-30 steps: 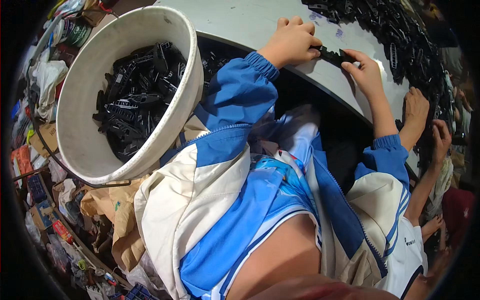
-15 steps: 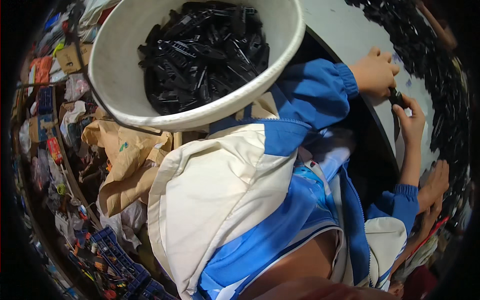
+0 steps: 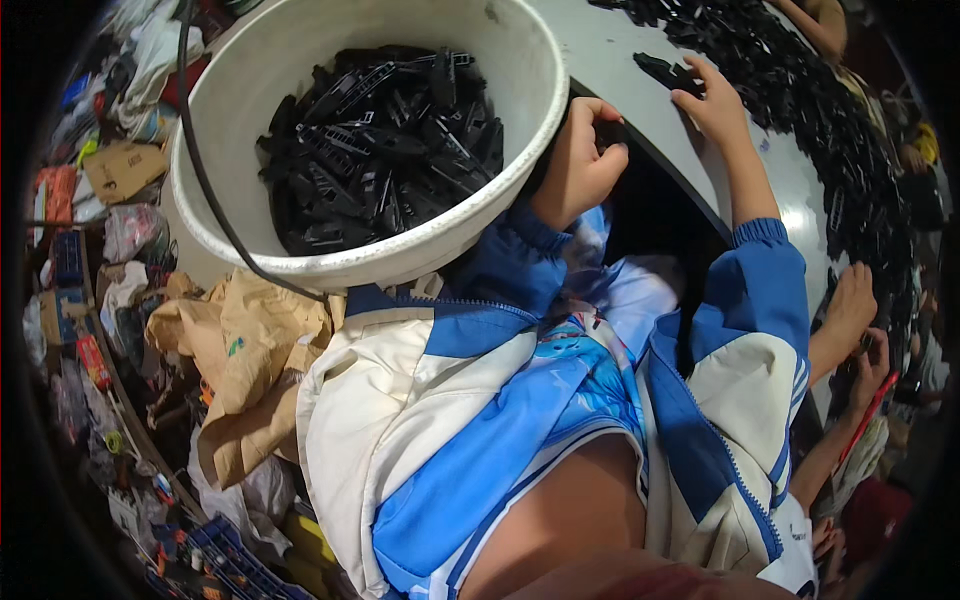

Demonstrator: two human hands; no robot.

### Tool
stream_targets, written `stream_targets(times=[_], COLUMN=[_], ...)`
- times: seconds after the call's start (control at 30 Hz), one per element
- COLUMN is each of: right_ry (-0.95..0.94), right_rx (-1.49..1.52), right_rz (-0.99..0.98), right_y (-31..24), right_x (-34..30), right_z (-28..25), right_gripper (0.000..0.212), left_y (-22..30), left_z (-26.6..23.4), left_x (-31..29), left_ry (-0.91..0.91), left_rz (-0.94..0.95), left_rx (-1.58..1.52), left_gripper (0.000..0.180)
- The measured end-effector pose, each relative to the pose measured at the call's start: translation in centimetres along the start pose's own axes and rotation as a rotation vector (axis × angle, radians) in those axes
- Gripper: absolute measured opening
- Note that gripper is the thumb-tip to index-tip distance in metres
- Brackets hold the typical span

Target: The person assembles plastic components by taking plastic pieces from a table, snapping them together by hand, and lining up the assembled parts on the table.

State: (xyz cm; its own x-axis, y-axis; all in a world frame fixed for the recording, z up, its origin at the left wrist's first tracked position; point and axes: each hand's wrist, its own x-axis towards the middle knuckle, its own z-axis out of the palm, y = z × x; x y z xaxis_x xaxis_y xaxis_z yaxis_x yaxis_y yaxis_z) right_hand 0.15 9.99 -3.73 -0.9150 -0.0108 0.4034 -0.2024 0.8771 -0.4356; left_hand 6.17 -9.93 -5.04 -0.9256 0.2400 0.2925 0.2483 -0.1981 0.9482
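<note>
My left hand (image 3: 585,165) is beside the rim of the white bucket (image 3: 370,265), above the table's near edge. Its fingers are curled in toward the thumb, with a dark spot between them; I cannot make out what it holds. Over the table, my right hand (image 3: 718,108) has its thumb and index finger around the end of a black plastic piece (image 3: 660,70). The piece is long and narrow and lies just above or on the white tabletop (image 3: 620,40). Inside the bucket is a heap of similar black plastic parts (image 3: 380,150).
A long pile of black parts (image 3: 800,120) runs along the table's far side. Other people's hands (image 3: 848,305) are at the right edge. On the left are crumpled brown paper (image 3: 250,330), a cardboard piece (image 3: 125,168), a blue crate (image 3: 235,560) and loose clutter. A black cable (image 3: 200,170) hangs before the bucket.
My hands were together on a black piece over the table. They have parted: the left came back toward the bucket, the right moved to a piece farther left. The view has shifted too.
</note>
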Motion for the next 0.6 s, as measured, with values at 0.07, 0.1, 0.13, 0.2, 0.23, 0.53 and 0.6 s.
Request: stream_targets(times=[0.07,0.1,0.13,0.2,0.23,0.53,0.6], right_ry=[0.111,0.183,0.258,0.303,0.343,0.453,0.514], right_rx=[0.044,0.073,0.095,0.266,0.338,0.935,0.829], right_rz=[0.033,0.055,0.041,0.321,0.517,0.453,0.455], right_y=[-0.9,-1.2,-1.5,-2.0,-2.0,-1.8,-0.5], right_x=[-0.9,-1.9,-3.1,-5.8,-7.3,-15.1,-15.9], right_z=[-1.0,-1.8,-2.8,-4.6,-5.6,-7.1,-8.0], right_gripper=[0.043,0.044,0.046,0.046,0.047,0.025,0.022], left_y=[0.3,0.3,0.3,0.0,-0.2,-0.2,-0.3], left_z=[0.2,0.5,0.8,2.1,3.0,12.1,13.1], left_x=[0.7,1.2,1.6,2.3,2.5,3.5,4.2], left_ry=[0.010,0.034,0.020,-0.060,-0.149,-0.723,-0.923], left_rz=[0.193,0.295,0.301,0.346,0.381,0.207,-0.033], left_rx=[0.146,0.191,0.203,0.281,0.272,0.159,-0.121], left_gripper=[0.027,0.024,0.025,0.026,0.027,0.057,0.061])
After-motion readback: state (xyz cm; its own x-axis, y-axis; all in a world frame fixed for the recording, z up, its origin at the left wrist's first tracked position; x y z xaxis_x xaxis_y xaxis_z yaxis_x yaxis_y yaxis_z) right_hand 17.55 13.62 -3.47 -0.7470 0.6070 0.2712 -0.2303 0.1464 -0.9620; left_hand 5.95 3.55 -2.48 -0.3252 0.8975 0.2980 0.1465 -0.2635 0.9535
